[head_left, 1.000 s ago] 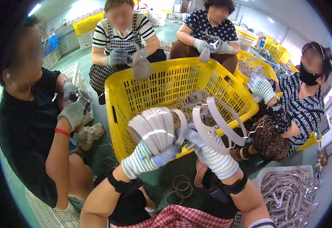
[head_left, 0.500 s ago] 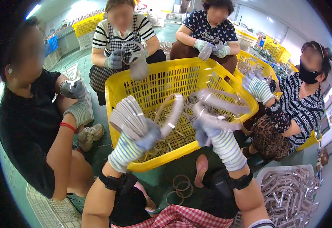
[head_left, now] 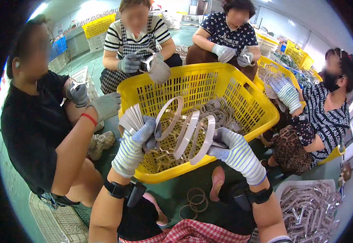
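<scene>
Both my hands wear striped knit gloves with grey fingers. In my left hand is a fanned stack of thin pale-grey bands, its ends pointing up. Beside that hand a single ring stands above the basket; whether its fingers pinch it is unclear. My right hand is closed on pale-grey rings, which hang leftward toward my left hand. The yellow basket below has slotted walls and holds many more rings and small metal pieces.
Several co-workers in gloves sit round the basket; one gloved hand is by its left rim. A white crate of bent metal strips stands lower right. Loose rings lie on the green floor between my feet. A pale crate stands lower left.
My right hand's rings have swung from the right toward my left hand. The left co-worker's near hand has risen toward the basket rim. My view has shifted slightly.
</scene>
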A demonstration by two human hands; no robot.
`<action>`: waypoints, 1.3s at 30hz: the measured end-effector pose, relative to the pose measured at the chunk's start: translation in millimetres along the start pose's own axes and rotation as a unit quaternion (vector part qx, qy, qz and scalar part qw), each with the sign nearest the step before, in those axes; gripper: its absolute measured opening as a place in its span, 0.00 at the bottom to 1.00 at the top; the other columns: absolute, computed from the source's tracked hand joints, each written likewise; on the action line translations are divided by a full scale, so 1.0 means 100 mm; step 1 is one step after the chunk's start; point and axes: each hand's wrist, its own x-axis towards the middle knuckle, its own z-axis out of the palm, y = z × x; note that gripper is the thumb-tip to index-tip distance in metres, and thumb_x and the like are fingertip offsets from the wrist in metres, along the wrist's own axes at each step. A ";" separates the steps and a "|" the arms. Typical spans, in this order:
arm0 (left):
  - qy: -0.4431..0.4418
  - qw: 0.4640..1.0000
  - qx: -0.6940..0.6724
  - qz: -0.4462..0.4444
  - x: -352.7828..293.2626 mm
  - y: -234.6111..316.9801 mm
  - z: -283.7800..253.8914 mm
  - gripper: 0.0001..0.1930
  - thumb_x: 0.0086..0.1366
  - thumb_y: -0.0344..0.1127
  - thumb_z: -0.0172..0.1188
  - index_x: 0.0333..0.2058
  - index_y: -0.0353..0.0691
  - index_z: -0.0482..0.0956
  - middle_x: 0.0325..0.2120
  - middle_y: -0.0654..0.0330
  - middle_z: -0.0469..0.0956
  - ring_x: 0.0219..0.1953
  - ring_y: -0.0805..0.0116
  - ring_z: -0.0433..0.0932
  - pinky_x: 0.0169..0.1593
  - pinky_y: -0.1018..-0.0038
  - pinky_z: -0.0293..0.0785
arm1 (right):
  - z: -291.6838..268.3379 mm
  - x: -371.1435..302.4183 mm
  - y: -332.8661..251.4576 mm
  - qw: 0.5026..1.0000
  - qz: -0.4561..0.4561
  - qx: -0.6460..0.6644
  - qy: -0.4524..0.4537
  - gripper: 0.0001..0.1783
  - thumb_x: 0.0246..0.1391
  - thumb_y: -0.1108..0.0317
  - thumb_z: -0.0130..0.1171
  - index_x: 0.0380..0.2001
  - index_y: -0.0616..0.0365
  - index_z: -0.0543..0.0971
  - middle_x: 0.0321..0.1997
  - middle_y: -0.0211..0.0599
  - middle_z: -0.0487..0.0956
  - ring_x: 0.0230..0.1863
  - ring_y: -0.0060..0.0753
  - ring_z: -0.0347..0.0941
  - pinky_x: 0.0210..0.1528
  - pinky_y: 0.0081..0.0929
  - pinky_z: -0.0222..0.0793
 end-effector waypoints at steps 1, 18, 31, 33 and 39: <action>-0.002 1.000 0.006 0.005 0.02 0.01 -0.02 0.15 0.62 0.48 0.55 0.25 0.42 0.74 0.16 0.68 0.70 0.13 0.82 0.62 0.20 0.84 0.62 | 0.00 0.02 0.06 0.999 -0.013 0.030 0.009 0.24 0.47 0.65 0.65 0.47 0.65 0.74 0.38 0.41 0.79 0.41 0.23 0.74 0.46 0.25 0.70; -0.010 0.999 0.024 0.019 -0.03 0.03 -0.02 0.15 0.62 0.49 0.57 0.31 0.43 0.73 0.21 0.68 0.71 0.16 0.82 0.63 0.23 0.83 0.64 | 0.01 0.04 0.06 0.998 0.004 0.013 0.060 0.22 0.47 0.67 0.64 0.44 0.70 0.76 0.39 0.45 0.81 0.40 0.27 0.78 0.44 0.24 0.73; -0.023 0.999 0.048 -0.005 -0.14 0.15 0.12 0.10 0.63 0.40 0.55 0.32 0.39 0.75 0.22 0.65 0.75 0.19 0.80 0.68 0.24 0.84 0.64 | -0.08 -0.12 -0.06 0.997 0.009 -0.032 0.065 0.23 0.48 0.62 0.65 0.42 0.71 0.77 0.36 0.45 0.81 0.37 0.28 0.78 0.42 0.25 0.72; -0.005 0.995 0.094 -0.019 -0.19 0.21 0.15 0.10 0.62 0.40 0.56 0.32 0.39 0.76 0.22 0.66 0.75 0.20 0.81 0.69 0.25 0.84 0.65 | -0.09 -0.15 -0.07 0.998 0.021 -0.038 0.051 0.22 0.48 0.62 0.64 0.41 0.71 0.77 0.35 0.45 0.81 0.37 0.28 0.78 0.41 0.25 0.72; -0.001 0.985 0.171 -0.025 -0.26 0.27 0.13 0.09 0.63 0.41 0.55 0.33 0.41 0.75 0.22 0.67 0.74 0.20 0.80 0.70 0.25 0.84 0.65 | -0.12 -0.21 -0.14 0.998 0.023 -0.029 0.048 0.19 0.48 0.64 0.64 0.39 0.69 0.79 0.32 0.41 0.81 0.34 0.25 0.76 0.39 0.24 0.71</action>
